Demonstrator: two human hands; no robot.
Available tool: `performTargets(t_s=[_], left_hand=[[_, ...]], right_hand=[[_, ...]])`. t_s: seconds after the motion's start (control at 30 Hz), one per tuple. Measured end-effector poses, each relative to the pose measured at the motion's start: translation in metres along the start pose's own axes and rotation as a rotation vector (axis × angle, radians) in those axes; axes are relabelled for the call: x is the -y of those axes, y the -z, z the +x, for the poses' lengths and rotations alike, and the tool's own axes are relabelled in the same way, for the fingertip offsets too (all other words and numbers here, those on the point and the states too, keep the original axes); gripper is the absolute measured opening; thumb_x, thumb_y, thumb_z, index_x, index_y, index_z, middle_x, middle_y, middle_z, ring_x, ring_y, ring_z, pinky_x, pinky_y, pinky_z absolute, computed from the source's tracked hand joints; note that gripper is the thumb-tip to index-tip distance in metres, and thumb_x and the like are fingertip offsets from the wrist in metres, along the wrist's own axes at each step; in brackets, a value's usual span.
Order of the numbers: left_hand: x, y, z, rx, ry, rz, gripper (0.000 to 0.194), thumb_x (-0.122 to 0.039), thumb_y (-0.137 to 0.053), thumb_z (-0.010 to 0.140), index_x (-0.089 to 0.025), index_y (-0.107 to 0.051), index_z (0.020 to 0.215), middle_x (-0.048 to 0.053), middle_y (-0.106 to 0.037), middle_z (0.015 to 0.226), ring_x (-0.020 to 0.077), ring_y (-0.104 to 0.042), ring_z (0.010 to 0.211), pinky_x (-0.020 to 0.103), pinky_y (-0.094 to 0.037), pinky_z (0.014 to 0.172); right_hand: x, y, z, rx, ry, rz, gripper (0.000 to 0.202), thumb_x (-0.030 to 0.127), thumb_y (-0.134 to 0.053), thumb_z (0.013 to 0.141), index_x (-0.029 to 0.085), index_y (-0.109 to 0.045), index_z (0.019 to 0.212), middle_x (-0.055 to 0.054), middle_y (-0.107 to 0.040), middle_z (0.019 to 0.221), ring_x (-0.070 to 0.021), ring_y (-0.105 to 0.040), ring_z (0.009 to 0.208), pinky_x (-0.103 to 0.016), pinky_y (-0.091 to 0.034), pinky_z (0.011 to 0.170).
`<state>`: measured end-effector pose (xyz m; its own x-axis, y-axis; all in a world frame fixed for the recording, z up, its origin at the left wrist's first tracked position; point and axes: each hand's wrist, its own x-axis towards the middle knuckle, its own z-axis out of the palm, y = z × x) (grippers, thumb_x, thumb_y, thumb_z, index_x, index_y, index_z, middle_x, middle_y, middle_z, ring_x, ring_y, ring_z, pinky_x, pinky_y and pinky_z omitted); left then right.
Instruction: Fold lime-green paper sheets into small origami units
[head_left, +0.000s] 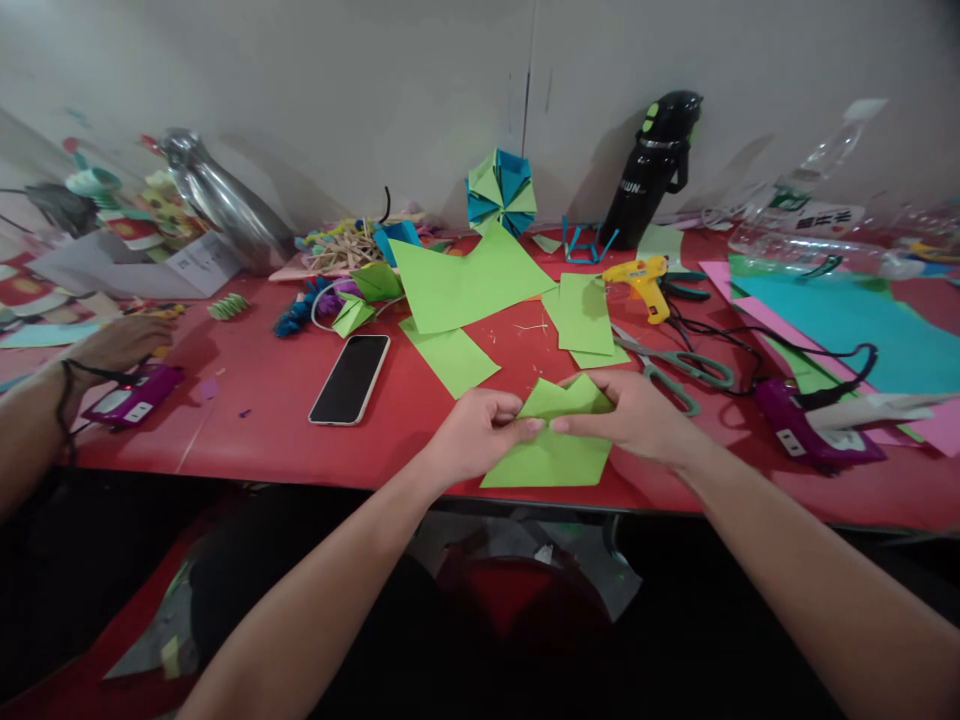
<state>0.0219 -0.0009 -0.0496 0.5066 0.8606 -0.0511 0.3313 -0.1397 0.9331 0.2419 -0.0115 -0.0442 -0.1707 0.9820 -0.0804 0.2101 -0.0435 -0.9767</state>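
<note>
A green sheet of paper (551,462), partly folded at its top, is held between both hands at the table's near edge. My left hand (484,432) pinches its left side, thumb on top. From the right, my right hand (626,415) grips the paper with the thumb pressed flat near the middle and the fingers behind. Just beyond lie green paper pieces (589,315) and a larger creased green sheet (465,280). Grey-handled scissors (686,370) rest close to my right hand.
A phone (350,380) lies to the left. Behind stand a blue-and-green paper ball (501,190) and a black bottle (649,170). A yellow glue gun (641,285), purple power strip (814,425) and coloured sheets (877,330) are right. A co-worker's hand (124,345) is at far left.
</note>
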Motion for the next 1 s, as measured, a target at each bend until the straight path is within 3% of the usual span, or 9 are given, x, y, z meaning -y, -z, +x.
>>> performTargets(t_s=[0.2,0.4,0.63,0.73,0.83,0.9,1.0], left_hand=[[-0.001,0.003,0.0,0.009,0.001,0.05,0.056,-0.045,-0.066,0.085,-0.021,-0.021,0.061,-0.006,-0.014,0.064,0.0083,-0.017,0.056,0.026,-0.014,0.05],[0.001,0.017,0.0,0.048,0.018,0.019,0.053,-0.045,-0.066,0.086,-0.021,-0.025,0.061,-0.006,-0.016,0.064,0.0082,-0.019,0.055,0.026,-0.016,0.052],[-0.001,0.025,-0.001,0.041,0.037,0.011,0.055,-0.044,-0.067,0.085,-0.021,-0.023,0.061,-0.006,-0.015,0.064,0.0078,-0.017,0.055,0.026,-0.015,0.051],[-0.002,0.033,-0.003,0.001,0.034,0.025,0.057,-0.044,-0.069,0.084,-0.022,-0.021,0.06,-0.006,-0.014,0.063,0.0076,-0.016,0.054,0.026,-0.013,0.05],[0.0,0.037,-0.005,-0.016,0.026,0.028,0.058,-0.043,-0.069,0.083,-0.022,-0.021,0.06,-0.006,-0.013,0.064,0.0077,-0.016,0.055,0.026,-0.013,0.05],[0.001,0.037,-0.005,-0.011,0.02,0.04,0.058,-0.043,-0.069,0.084,-0.022,-0.021,0.061,-0.006,-0.013,0.064,0.0078,-0.016,0.055,0.026,-0.014,0.051],[0.003,0.034,-0.003,0.011,0.007,0.051,0.056,-0.044,-0.067,0.086,-0.021,-0.022,0.062,-0.006,-0.014,0.065,0.0079,-0.018,0.056,0.025,-0.016,0.052]], right_hand=[[-0.001,0.003,0.001,0.15,-0.063,0.087,0.042,0.045,-0.091,0.059,0.021,-0.076,0.09,-0.005,-0.079,0.091,-0.0253,-0.074,0.083,-0.036,-0.06,0.071],[-0.013,0.024,0.007,-0.054,-0.031,-0.038,0.039,0.036,-0.095,0.055,0.022,-0.078,0.087,-0.005,-0.079,0.081,-0.025,-0.075,0.078,-0.034,-0.061,0.069],[-0.009,0.044,0.007,0.017,-0.047,-0.046,0.038,0.039,-0.09,0.062,0.023,-0.079,0.095,-0.006,-0.08,0.082,-0.0261,-0.077,0.078,-0.038,-0.064,0.072],[0.0,0.052,0.004,-0.036,-0.033,-0.049,0.034,0.041,-0.088,0.066,0.023,-0.08,0.094,-0.007,-0.08,0.081,-0.0254,-0.077,0.078,-0.038,-0.064,0.074],[0.003,0.05,0.002,-0.069,0.027,-0.009,0.034,0.046,-0.082,0.074,0.022,-0.079,0.098,-0.009,-0.08,0.09,-0.0261,-0.077,0.086,-0.041,-0.062,0.081],[0.003,0.044,0.001,-0.011,0.042,-0.017,0.035,0.051,-0.076,0.08,0.023,-0.079,0.101,-0.008,-0.08,0.096,-0.0251,-0.076,0.089,-0.041,-0.061,0.083],[0.001,0.032,0.002,0.115,0.036,-0.137,0.03,0.052,-0.073,0.082,0.023,-0.078,0.088,-0.004,-0.077,0.085,-0.02,-0.072,0.078,-0.033,-0.059,0.073]])
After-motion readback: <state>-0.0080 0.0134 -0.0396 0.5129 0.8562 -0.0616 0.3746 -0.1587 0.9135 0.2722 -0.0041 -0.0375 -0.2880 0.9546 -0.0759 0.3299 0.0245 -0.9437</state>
